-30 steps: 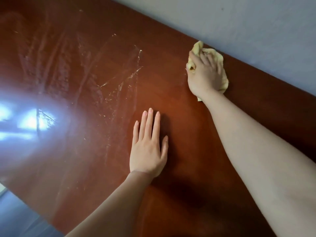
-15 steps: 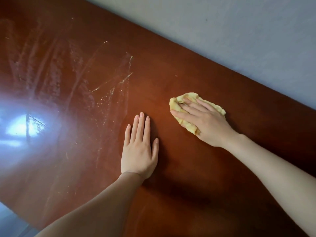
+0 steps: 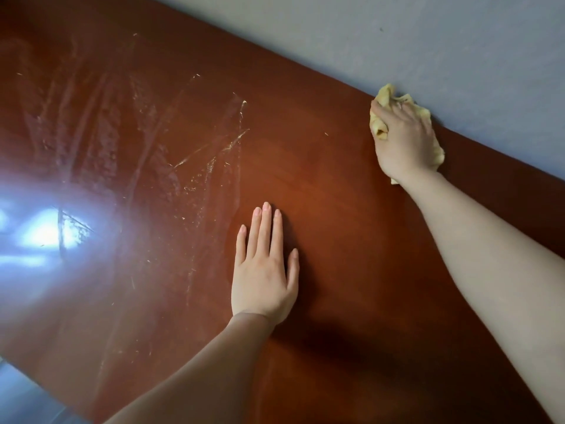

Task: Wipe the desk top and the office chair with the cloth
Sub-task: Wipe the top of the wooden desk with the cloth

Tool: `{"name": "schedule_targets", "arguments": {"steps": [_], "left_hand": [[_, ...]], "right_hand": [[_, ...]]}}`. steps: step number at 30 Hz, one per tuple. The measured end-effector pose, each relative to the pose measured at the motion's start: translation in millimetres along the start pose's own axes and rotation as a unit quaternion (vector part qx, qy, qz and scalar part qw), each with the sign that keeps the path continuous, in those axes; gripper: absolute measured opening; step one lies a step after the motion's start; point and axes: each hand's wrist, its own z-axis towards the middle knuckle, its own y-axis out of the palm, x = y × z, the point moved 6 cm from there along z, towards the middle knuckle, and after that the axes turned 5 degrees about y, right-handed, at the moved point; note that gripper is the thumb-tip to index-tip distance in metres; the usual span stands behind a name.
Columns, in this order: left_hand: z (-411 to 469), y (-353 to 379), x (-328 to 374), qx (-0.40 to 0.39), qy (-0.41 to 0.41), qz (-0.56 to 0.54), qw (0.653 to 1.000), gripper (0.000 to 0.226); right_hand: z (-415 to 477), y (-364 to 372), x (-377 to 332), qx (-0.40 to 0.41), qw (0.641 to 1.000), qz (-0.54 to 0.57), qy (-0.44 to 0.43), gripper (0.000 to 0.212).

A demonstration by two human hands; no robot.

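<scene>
The right hand [image 3: 403, 139] sits at the far edge of the surface [image 3: 336, 209], just where it meets the wall [image 3: 428, 41]; its fingers curl over a bunched yellow cloth [image 3: 385, 94] and press it down. The bunching probably gives the palm a thick pad to bear on and lets it work into the seam against the wall; bits of cloth poke out above the knuckles and beside the wrist. The left hand [image 3: 263, 270] lies palm down on the surface nearer the person, fingers straight and close together, holding nothing; it seems placed there as a prop, taking some weight while the other arm stretches across. The two hands are well apart. Left of the flat hand, pale streaks and specks [image 3: 214, 154] cross the brown top, and a bright glare [image 3: 42, 234] shows them up; the patch between the hands looks more even. So the wiping appears partway through the surface, with the streaked left part not yet done; the office chair is not in view.
</scene>
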Motion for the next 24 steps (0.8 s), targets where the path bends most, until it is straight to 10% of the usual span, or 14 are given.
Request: {"name": "schedule_targets", "arguments": {"steps": [17,24], "left_hand": [[0.1,-0.6,-0.1,-0.002,-0.005,0.002,1.0,0.061],[-0.1,0.2,-0.3,-0.001,-0.004,-0.001,1.0,0.061]], "right_hand": [[-118.7,4.4,-70.2,-0.055,0.943,0.047,-0.325,0.045],[-104.7,-5.7,0.8,-0.035,0.978,-0.002,-0.205,0.045]]}}
